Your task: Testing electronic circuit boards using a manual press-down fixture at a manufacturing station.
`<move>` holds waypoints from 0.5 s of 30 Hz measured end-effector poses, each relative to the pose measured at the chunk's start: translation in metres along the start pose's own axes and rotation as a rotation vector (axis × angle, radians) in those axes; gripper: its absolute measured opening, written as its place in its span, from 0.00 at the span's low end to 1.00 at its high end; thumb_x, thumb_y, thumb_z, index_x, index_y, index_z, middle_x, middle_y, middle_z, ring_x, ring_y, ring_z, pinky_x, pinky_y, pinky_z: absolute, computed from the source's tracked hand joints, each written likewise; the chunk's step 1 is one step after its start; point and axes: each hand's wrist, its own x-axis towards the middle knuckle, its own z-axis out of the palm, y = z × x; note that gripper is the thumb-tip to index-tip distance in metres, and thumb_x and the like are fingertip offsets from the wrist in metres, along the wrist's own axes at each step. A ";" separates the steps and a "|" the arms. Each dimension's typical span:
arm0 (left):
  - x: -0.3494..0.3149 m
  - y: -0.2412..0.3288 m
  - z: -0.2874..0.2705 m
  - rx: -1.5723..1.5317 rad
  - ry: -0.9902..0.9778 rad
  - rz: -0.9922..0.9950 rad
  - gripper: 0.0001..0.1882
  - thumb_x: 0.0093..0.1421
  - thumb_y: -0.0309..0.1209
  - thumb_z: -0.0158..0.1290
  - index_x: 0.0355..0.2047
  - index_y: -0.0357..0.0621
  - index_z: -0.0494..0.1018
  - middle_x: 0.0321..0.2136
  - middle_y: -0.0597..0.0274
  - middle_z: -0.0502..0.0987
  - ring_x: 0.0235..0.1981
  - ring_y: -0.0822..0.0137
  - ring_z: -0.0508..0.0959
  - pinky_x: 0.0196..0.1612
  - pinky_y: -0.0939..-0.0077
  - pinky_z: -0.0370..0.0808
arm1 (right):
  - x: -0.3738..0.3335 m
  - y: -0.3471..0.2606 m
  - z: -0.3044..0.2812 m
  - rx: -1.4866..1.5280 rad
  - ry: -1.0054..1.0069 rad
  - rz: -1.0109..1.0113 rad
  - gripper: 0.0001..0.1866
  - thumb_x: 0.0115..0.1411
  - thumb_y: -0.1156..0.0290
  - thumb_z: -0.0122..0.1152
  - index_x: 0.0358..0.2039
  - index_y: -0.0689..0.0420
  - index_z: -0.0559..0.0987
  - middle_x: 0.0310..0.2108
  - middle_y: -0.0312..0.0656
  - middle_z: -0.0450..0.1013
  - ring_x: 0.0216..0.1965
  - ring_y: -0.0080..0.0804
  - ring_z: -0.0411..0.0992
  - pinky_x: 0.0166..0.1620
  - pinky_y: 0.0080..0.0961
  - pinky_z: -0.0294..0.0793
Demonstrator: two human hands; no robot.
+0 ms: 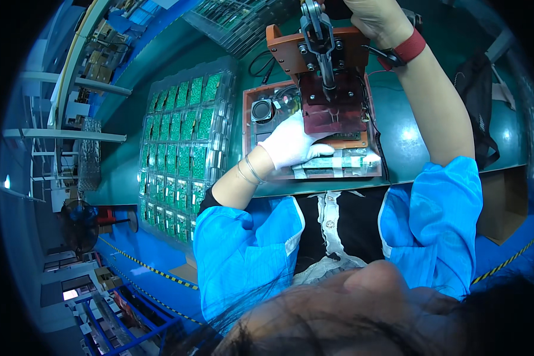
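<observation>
A shallow, reddish-brown rectangular box with a raised rim (247,127) sits in the upper middle of the frame, on a glossy green tabletop (404,139); inside it, at its upper left, lies a black square part with a round face (262,110), with dark cables just to the right of that; along its lower edge runs a pale, see-through greenish strip (351,162).

Above the box's right half stands an orange-brown bracket (282,50) bearing a silver metal lever clamp (318,32), with a dark red, glossy plate (332,118) below.

The hands are apart; the left hand (292,141), in a white glove, lies over the box, its thumb spread to the right and its fingers running to the plate, which hides their tips, so I cannot tell whether they grip anything; the bare right hand (378,22) is at the top edge, beside the clamp, its fingers partly out of sight, so its hold cannot be told either.

Left of the box, a clear plastic tray (232,76) holds rows of green circuit boards (187,127); further clear trays (234,26) lie at the upper middle left; an open brown cardboard box (507,204) shows at lower right, its contents unclear.
</observation>
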 end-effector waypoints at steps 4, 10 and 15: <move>-0.003 0.009 0.000 0.118 0.000 0.043 0.28 0.57 0.48 0.54 0.53 0.45 0.71 0.52 0.51 0.71 0.52 0.48 0.71 0.54 0.61 0.69 | 0.002 0.001 0.002 0.001 0.001 0.001 0.06 0.59 0.70 0.63 0.30 0.60 0.79 0.25 0.37 0.75 0.20 0.18 0.68 0.25 0.11 0.66; -0.007 0.018 0.007 0.233 -0.012 0.023 0.32 0.56 0.52 0.53 0.55 0.44 0.68 0.54 0.49 0.69 0.56 0.47 0.67 0.58 0.60 0.66 | 0.002 0.001 0.004 -0.003 0.005 -0.002 0.06 0.58 0.70 0.63 0.30 0.60 0.79 0.25 0.36 0.75 0.20 0.18 0.68 0.25 0.11 0.66; -0.003 0.021 0.010 0.279 0.010 0.018 0.33 0.55 0.53 0.53 0.55 0.43 0.68 0.55 0.49 0.68 0.57 0.48 0.66 0.59 0.59 0.65 | 0.003 0.001 0.008 -0.005 -0.009 -0.001 0.06 0.58 0.70 0.63 0.29 0.60 0.79 0.25 0.36 0.75 0.19 0.18 0.68 0.25 0.11 0.66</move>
